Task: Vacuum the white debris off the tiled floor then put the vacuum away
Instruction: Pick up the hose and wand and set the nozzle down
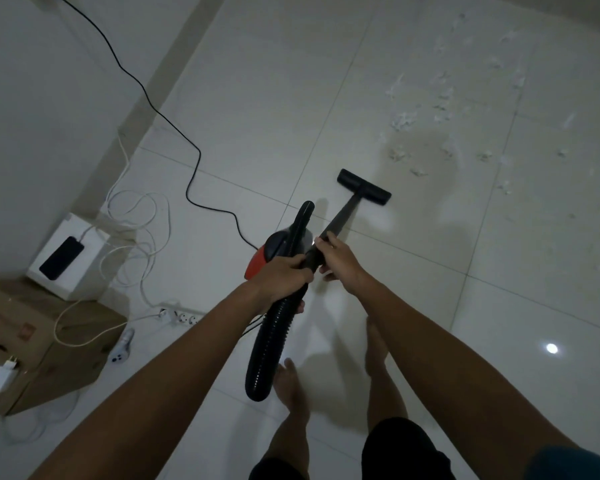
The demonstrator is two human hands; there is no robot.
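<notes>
Grip is two-handed: the left hand (284, 271) closes around the ribbed black flexible hose (274, 327) where it joins the rigid section, and the right hand (340, 259) wraps the dark rigid wand tube (340, 220) just ahead of it, an arrangement that likely steers the flat black floor nozzle (363, 187) while keeping the hose loop off the glossy white tiled floor (257, 98). The scattered white debris (440, 109) lies ahead and to the right of the nozzle (nearest flecks just beyond it), well apart from both hands, with the red-and-black vacuum body (274, 249) just beside the left hand.
</notes>
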